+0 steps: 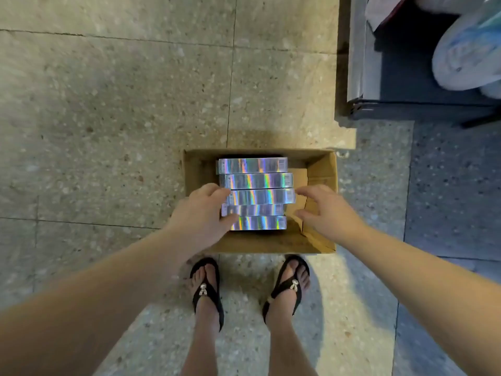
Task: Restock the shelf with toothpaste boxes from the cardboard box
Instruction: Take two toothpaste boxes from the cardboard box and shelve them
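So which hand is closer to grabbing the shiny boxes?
Left. The left hand curls its fingers and thumb onto the toothpaste boxes' left ends in the cardboard box; the right hand hovers open just off their right ends.

Holographic rainbow toothpaste boxes (257, 195) — brown cardboard box (321, 169).
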The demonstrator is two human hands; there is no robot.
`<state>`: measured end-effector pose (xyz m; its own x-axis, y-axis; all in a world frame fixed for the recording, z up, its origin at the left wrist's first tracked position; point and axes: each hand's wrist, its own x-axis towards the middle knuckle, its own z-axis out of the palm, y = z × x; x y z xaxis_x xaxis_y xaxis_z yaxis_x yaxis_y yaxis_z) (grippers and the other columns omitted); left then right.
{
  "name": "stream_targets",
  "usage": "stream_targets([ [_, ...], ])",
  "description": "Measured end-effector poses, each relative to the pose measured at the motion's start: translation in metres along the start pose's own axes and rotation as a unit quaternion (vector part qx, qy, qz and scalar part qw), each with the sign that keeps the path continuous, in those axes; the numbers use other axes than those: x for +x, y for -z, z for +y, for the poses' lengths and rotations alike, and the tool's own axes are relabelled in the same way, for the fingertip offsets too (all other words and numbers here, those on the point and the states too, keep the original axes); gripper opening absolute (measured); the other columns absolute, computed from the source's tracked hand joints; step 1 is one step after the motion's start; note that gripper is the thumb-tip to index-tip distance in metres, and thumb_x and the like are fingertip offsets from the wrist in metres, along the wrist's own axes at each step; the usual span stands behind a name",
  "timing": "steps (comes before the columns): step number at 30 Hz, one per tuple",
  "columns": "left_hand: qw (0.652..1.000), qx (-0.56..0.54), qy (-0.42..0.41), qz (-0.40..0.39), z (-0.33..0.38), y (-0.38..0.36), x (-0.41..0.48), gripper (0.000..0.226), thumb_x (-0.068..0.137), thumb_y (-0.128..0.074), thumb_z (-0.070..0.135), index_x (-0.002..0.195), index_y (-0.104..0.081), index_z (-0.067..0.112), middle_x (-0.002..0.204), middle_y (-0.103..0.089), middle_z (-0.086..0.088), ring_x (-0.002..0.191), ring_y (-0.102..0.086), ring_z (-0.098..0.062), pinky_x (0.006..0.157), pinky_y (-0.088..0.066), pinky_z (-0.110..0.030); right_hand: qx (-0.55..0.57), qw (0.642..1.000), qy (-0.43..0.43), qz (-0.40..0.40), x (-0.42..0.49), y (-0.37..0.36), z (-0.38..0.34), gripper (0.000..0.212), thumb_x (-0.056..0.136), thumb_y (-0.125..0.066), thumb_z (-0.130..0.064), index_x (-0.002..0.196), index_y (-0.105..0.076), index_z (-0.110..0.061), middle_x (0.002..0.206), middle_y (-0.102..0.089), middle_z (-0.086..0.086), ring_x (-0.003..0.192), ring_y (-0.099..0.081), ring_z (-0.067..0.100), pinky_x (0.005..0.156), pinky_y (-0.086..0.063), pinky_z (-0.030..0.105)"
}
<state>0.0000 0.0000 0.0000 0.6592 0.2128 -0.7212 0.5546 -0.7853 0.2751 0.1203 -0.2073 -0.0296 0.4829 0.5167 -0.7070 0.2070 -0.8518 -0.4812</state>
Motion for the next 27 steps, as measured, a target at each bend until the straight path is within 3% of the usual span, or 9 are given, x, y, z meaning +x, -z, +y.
stream_targets([
  [15,0.997,0.067,-0.029,-0.009,-0.04,-0.067,0.113,0.076,0.079,-0.064,0.042,0.142,-0.026,0.022,0.146,-0.029,-0.004,0.134,-0.027,-0.025,0.108,-0.029,-0.04,-0.207,0.976,0.059,0.02,0.107,-0.079,0.058,0.068,0.078,-0.066,-0.036,0.136,-0.035,-0.018,0.14,-0.039,0.006,0.13,-0.034,0.028,0.102,-0.035,0.043],
  [20,0.998,0.042,-0.042,0.004,-0.046,-0.083,0.13,0.064,0.083,-0.06,0.039,0.139,-0.032,0.024,0.145,-0.033,-0.001,0.133,-0.029,-0.027,0.107,-0.03,-0.041,-0.241,0.964,0.083,0.073,0.112,-0.1,0.071,0.061,0.074,-0.071,-0.034,0.127,-0.047,-0.015,0.126,-0.053,0.009,0.117,-0.045,0.033,0.094,-0.041,0.045],
  [24,0.999,-0.003,-0.039,0.036,-0.046,-0.089,0.137,0.052,0.088,-0.054,0.029,0.137,-0.038,0.02,0.141,-0.036,-0.001,0.129,-0.035,-0.027,0.102,-0.036,-0.04,-0.24,0.965,0.066,0.08,0.115,-0.105,0.072,0.057,0.078,-0.068,-0.031,0.128,-0.044,-0.016,0.128,-0.052,0.007,0.118,-0.044,0.03,0.093,-0.041,0.044],
  [27,0.997,-0.004,-0.041,0.063,-0.044,-0.088,0.14,0.048,0.09,-0.051,0.027,0.136,-0.039,0.019,0.14,-0.037,-0.001,0.126,-0.039,-0.026,0.1,-0.039,-0.04,-0.178,0.978,0.067,0.082,0.112,-0.104,0.072,0.039,0.083,-0.058,-0.018,0.121,-0.049,-0.015,0.125,-0.053,0.006,0.119,-0.044,0.028,0.084,-0.046,0.042],
])
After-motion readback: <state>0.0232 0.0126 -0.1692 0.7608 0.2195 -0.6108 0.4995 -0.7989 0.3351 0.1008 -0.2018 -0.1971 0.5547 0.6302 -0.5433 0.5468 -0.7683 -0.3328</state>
